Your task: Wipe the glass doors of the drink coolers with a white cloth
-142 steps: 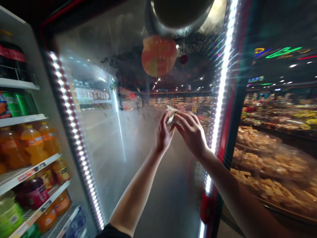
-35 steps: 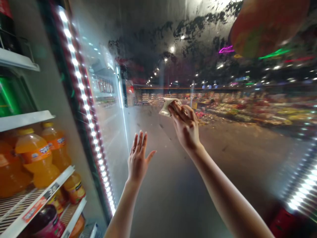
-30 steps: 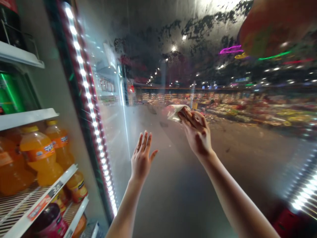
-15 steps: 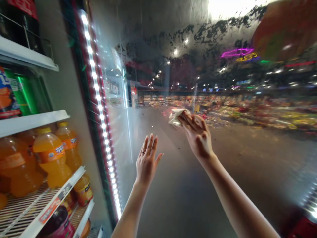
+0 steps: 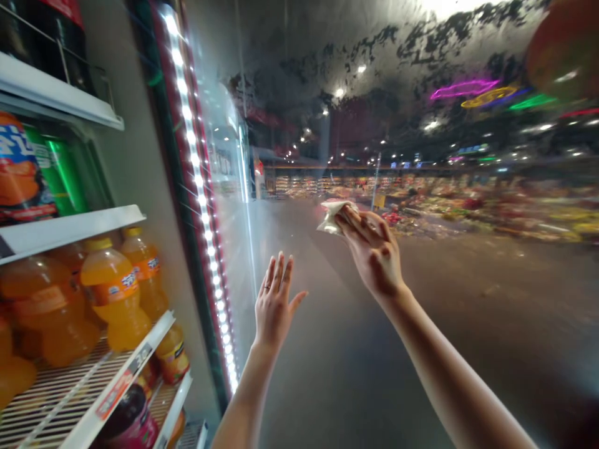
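A large glass door (image 5: pixel 327 337) fills the middle of the head view, with a smeared, foggy patch along its top. My right hand (image 5: pixel 377 255) presses a crumpled whitish cloth (image 5: pixel 331 218) against the glass, its fingers bent over the cloth. Lower and to the left, my left hand (image 5: pixel 276 299) has its fingers stretched out and thumb apart, holding nothing. Its palm faces the glass; whether it touches cannot be made out. A ring (image 5: pixel 267 287) sits on one of its fingers.
On the left, a drinks cooler holds orange soda bottles (image 5: pixel 115 293) on a wire shelf (image 5: pixel 51 399), with green bottles (image 5: pixel 65 174) above. A bright LED strip (image 5: pixel 201 193) runs down the door's edge. Blurred shop displays (image 5: pixel 468 206) show through the glass.
The shelves and LED strip have shifted right in the view. Both hands keep nearly the same place in the picture, the right still on the cloth.
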`<state>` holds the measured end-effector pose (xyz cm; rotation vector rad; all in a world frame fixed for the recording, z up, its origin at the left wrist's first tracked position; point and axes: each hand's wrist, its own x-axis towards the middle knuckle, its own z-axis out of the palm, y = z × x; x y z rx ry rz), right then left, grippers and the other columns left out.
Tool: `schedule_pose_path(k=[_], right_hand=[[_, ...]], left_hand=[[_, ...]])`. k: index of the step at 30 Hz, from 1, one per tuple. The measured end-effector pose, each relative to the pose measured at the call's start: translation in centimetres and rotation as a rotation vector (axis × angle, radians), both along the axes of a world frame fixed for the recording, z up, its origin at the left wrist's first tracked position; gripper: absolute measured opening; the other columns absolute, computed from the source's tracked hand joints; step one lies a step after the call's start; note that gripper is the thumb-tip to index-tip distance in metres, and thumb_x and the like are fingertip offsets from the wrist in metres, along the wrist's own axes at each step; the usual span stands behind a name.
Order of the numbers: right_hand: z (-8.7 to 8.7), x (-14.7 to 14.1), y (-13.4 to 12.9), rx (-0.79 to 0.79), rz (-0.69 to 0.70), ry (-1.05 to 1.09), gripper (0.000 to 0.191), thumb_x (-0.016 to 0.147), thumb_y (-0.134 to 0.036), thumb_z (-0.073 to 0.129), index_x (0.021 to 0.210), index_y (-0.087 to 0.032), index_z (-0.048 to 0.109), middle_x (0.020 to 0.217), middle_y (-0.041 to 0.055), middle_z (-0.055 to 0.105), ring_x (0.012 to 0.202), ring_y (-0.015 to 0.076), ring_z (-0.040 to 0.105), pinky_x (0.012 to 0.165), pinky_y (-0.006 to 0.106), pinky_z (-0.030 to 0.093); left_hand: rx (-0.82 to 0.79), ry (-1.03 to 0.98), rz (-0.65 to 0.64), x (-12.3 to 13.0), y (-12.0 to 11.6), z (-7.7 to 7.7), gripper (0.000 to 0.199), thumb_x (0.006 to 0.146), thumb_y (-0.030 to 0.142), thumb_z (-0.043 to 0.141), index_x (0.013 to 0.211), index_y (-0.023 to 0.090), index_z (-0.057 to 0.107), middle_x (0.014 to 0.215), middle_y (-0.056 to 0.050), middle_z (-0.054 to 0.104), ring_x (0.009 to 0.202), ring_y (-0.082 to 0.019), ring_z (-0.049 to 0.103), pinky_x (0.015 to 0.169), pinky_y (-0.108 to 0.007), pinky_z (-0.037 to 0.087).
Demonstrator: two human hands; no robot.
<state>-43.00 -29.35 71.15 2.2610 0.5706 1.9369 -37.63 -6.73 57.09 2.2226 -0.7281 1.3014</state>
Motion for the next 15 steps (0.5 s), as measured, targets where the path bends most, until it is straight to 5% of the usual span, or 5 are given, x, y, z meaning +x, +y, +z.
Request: schedule_pose_path(k=[3,7,11,15], right_hand=[[1.6,0.2,0.1,0.09,0.019,-0.104,0.064,0.104,-0.006,0.06,0.16,-0.037,0.057,0.148,0.0037,0.073,0.133,0.0284,0.067,0.111,0.049,0.061],[3.4,2.0,3.9,0.103,0.044,-0.054,0.062,0.106,-0.006,0.056,0.159,-0.038,0.059,0.149,0.0035,0.073,0.134,0.0283,0.067,0.114,0.049,0.06],[1.6,2.5,5.9,-0.036,0.023,0.075,0.066,0.105,-0.005,0.055,0.164,-0.036,0.052,0.154,0.0044,0.068,0.137,0.0278,0.067,0.114,0.048,0.061],[-0.2,1.3,3.7,-0.013,0.009,0.078,0.069,0.104,-0.006,0.058,0.164,-0.038,0.052,0.154,0.0029,0.068,0.137,0.0293,0.067,0.113,0.05,0.062]], left_hand=[[-0.004,0.025,0.007,0.4,0.5,0.0,0.119,0.097,0.032,0.081,0.175,0.04,-0.009,0.18,-0.009,0.031,0.166,-0.031,0.031,0.126,-0.051,0.053],[-0.016,0.04,0.0,0.7,0.5,-0.1,0.123,0.095,0.031,0.082,0.174,0.04,-0.011,0.18,-0.008,0.03,0.166,-0.031,0.031,0.126,-0.051,0.053],[-0.018,0.041,-0.009,0.8,0.2,-0.2,0.123,0.095,0.031,0.083,0.175,0.039,-0.011,0.18,-0.009,0.032,0.165,-0.032,0.032,0.127,-0.051,0.052],[-0.023,0.029,-0.017,0.8,0.1,-0.3,0.126,0.093,0.033,0.084,0.174,0.039,-0.012,0.179,-0.009,0.033,0.165,-0.032,0.031,0.127,-0.05,0.051]])
